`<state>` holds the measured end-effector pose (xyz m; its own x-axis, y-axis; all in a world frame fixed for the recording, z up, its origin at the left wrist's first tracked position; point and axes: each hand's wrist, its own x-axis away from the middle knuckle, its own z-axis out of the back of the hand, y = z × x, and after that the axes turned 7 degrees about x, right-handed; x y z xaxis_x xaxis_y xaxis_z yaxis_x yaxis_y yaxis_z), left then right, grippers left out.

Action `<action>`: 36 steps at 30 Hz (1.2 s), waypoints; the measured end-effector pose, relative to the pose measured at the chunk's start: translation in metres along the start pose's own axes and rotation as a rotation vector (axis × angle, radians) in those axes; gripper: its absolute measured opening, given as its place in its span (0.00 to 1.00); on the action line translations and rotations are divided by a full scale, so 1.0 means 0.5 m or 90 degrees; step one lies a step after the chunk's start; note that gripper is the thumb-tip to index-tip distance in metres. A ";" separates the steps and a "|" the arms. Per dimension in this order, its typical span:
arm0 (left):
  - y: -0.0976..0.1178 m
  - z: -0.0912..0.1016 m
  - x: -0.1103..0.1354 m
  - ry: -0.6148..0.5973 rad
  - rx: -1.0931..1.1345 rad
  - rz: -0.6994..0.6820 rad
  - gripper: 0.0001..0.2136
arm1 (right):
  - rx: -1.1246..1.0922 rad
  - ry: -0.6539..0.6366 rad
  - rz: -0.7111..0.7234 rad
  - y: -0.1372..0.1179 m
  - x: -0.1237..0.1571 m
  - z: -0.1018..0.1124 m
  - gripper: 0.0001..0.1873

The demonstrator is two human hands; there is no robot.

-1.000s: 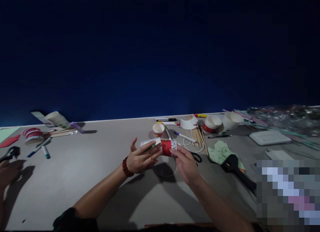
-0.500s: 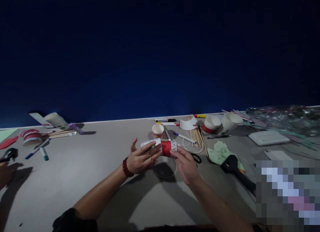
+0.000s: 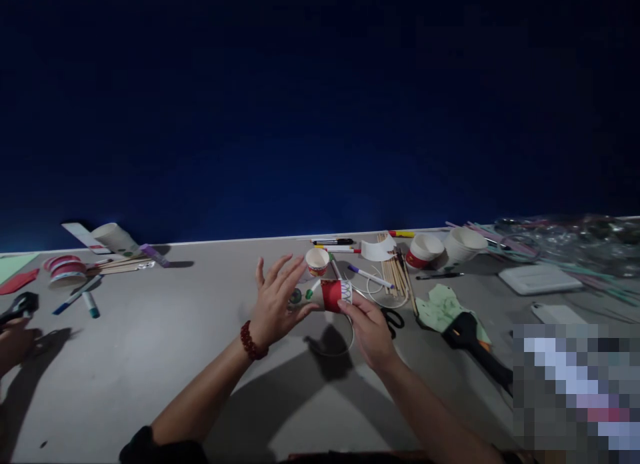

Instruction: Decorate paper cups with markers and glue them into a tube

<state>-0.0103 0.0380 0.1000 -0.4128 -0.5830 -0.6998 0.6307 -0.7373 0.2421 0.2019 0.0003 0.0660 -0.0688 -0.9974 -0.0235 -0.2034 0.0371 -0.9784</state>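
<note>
A person wearing a red beaded bracelet [image 3: 254, 341] holds a decorated paper cylinder [image 3: 332, 296] on its side above the worktop [image 3: 185, 351]. The right hand [image 3: 371, 331] has it in a narrow grip, fingers and thumb closed around the patterned end. The left hand [image 3: 275, 301] is spread wide at the other end, its thumb along the lower edge; whether it bears any weight cannot be told.

The decoration appears well along: a red band and a white edging of drawn lines are in place, while the pale stretch beside them shows only green marks. What remains to be done there is unclear. A small cup [image 3: 318, 261] stands just behind, and a purple-capped marker [image 3: 371, 276] and black-handled scissors [image 3: 394, 321] lie nearby, none of them in hand.

Half a second earlier, the left fingers lay flat across the cylinder; now they are lifted and fanned, exposing the green marks, while the right hand keeps its place. At far left, a co-worker's hand [image 3: 15, 344] holds a dark tool [image 3: 23, 304].
</note>
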 end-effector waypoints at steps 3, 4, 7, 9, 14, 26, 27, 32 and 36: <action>0.005 0.004 -0.009 -0.041 -0.006 0.027 0.38 | 0.013 -0.009 -0.005 0.002 0.006 0.001 0.10; 0.007 0.004 -0.010 -0.049 -0.009 0.030 0.39 | 0.015 -0.015 -0.005 0.002 0.008 0.002 0.11; 0.008 0.003 -0.009 -0.061 -0.015 0.040 0.40 | 0.017 -0.027 0.011 0.005 0.011 0.004 0.11; 0.007 0.002 -0.008 -0.062 -0.017 0.048 0.40 | 0.012 -0.031 0.014 0.006 0.012 0.004 0.11; 0.003 -0.001 -0.006 -0.057 -0.005 0.066 0.41 | -0.009 -0.049 0.001 0.002 0.013 0.004 0.11; -0.002 -0.003 -0.002 -0.048 0.021 0.073 0.44 | -0.008 -0.062 0.009 -0.009 0.015 0.005 0.13; -0.002 -0.003 -0.001 -0.050 0.025 0.074 0.43 | -0.008 -0.067 0.009 -0.009 0.015 0.005 0.13; -0.003 -0.001 0.004 -0.074 0.040 0.090 0.41 | 0.018 -0.082 0.032 -0.010 0.017 0.007 0.13; -0.002 0.003 0.007 -0.082 0.053 0.096 0.40 | 0.030 -0.084 0.047 -0.011 0.017 0.009 0.14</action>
<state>-0.0134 0.0361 0.0981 -0.4015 -0.7234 -0.5617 0.6377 -0.6610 0.3955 0.2067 -0.0086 0.0701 0.0480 -0.9916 -0.1197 -0.1562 0.1109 -0.9815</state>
